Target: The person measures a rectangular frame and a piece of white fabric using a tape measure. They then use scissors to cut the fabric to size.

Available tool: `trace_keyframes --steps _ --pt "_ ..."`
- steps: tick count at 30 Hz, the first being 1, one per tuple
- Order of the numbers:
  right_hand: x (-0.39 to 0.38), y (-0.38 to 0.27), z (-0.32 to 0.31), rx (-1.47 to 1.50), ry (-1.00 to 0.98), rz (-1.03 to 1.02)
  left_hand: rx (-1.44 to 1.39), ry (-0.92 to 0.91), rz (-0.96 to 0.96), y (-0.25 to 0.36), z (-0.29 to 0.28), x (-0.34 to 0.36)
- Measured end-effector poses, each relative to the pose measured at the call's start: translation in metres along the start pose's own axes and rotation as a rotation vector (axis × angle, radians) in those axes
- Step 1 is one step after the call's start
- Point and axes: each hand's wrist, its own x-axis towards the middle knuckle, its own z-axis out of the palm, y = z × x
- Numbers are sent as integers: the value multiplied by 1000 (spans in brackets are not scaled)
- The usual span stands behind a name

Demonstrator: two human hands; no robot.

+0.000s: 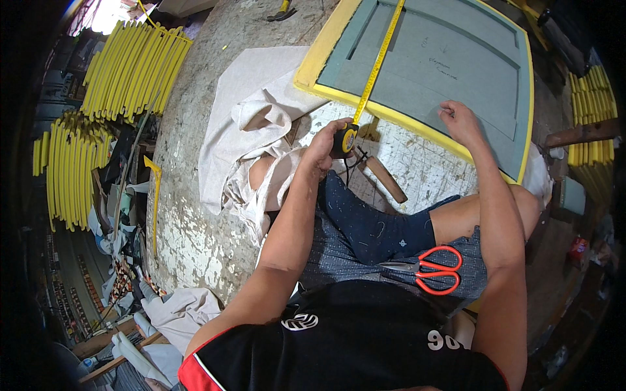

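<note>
A yellow-and-black tape measure [345, 140] is gripped in my left hand [321, 148]. Its yellow blade [377, 62] runs out across a grey-green panel [417, 39] edged with yellow foam. Over the near right part of the panel is my right hand [460, 122], its fingers curled together; what they pinch, if anything, is too small to make out. Pale cream cloth [228, 111] lies crumpled left of the panel, partly under my left forearm. Scissors with red handles [438, 270] rest on my lap.
A tool with a wooden handle [386, 179] lies between the panel and my leg. On the worn table [189, 228] a hammer [282, 12] lies at the far edge. Yellow curved strips [134, 72] are stacked at left, with more yellow pieces [590, 104] at right.
</note>
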Motion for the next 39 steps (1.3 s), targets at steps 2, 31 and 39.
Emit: trace_keyframes --steps 2,31,39 --pt "-1 -2 0 1 7 3 4 3 -3 0 0 0" --pt "-125 -112 41 1145 -157 323 305 57 561 -43 125 -86" --pt "-156 -122 52 1146 14 386 352 173 575 -68 133 -93"
